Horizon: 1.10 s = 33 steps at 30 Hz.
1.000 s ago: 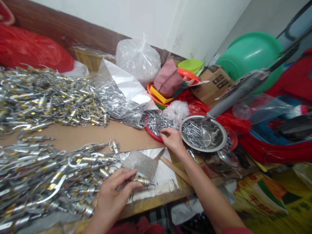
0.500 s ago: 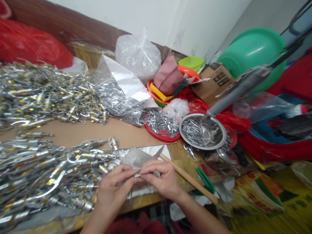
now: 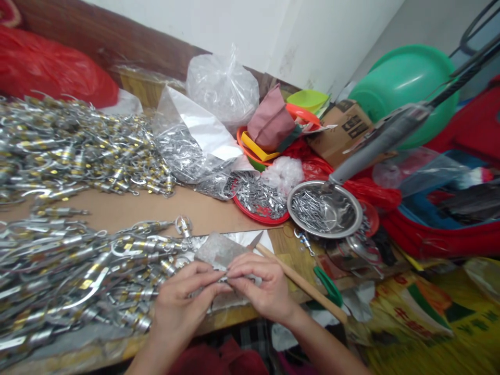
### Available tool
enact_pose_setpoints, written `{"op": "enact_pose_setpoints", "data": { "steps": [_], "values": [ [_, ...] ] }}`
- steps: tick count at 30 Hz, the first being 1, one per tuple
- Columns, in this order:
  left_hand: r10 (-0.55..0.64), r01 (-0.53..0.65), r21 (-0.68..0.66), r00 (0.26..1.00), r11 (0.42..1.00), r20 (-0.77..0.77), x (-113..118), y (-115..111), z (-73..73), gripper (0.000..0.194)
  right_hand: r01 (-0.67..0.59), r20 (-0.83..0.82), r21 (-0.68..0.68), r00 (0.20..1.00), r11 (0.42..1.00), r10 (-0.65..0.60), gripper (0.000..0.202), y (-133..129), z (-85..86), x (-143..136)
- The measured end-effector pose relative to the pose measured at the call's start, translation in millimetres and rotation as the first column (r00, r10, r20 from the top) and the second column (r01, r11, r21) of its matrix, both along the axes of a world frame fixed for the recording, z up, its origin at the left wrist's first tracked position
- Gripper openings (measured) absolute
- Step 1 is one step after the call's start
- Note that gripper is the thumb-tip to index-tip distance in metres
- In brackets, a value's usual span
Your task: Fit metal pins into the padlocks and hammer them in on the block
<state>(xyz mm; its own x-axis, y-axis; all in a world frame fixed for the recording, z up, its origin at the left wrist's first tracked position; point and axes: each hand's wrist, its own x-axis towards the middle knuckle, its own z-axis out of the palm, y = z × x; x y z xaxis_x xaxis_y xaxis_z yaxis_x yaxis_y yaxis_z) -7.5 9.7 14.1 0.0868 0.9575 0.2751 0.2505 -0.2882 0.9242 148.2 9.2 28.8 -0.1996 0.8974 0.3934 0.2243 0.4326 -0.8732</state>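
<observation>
My left hand [image 3: 187, 299] and my right hand [image 3: 260, 286] meet fingertip to fingertip near the table's front edge. Both are closed in a pinch on one small metal piece [image 3: 224, 279], mostly covered by the fingers, so its kind does not show. Beneath and behind them lies a flat grey block [image 3: 219, 250]. Just past my right hand are a pointed blade [image 3: 255, 239] and a long wooden handle [image 3: 304, 284]. Left of my left hand spreads a heap of metal fittings [image 3: 94, 271] with curved levers and brass-coloured parts.
A second heap of fittings [image 3: 78, 151] lies farther back. Beyond my hands stand a red plate [image 3: 269, 219] of small metal clips and a steel bowl [image 3: 347, 232] of metal pins. A clear bag [image 3: 175, 151] holds more clips. A grey bar [image 3: 375, 143] slants over the bowl.
Both hands stay together in nearly the same place, with slight finger movement. The small piece between the fingertips shows less than before. The view has shifted a little.
</observation>
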Motion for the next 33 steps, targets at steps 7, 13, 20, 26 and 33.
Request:
{"op": "enact_pose_setpoints", "data": {
  "steps": [7,13,20,26,33],
  "values": [
    [0.043,-0.011,-0.232,0.990,0.973,0.136,-1,0,1.8,0.003,-0.042,0.259,0.343,0.964,0.939,-0.052,0.029,-12,-9.6,14],
    [-0.083,0.078,-0.130,0.996,0.988,-0.034,-6,4,2.4,0.005,-0.237,0.470,0.563,0.880,0.791,-0.071,0.020,-10,-15.2,25],
    [-0.131,0.191,0.178,0.945,0.965,-0.300,-9,-2,11.5,0.013,-0.172,0.421,0.504,0.905,0.847,-0.067,0.023,-11,-7.9,27],
    [-0.200,0.210,0.030,0.958,0.977,-0.207,-8,-4,18.7,0.018,-0.022,0.256,0.352,0.964,0.936,-0.074,0.020,-21,-10.7,17],
    [-0.012,0.049,-0.376,0.995,0.925,0.100,-1,-10,-0.1,0.027,0.184,0.032,0.036,0.982,0.982,-0.185,0.013,-23,-9.8,6]
  ]
}}
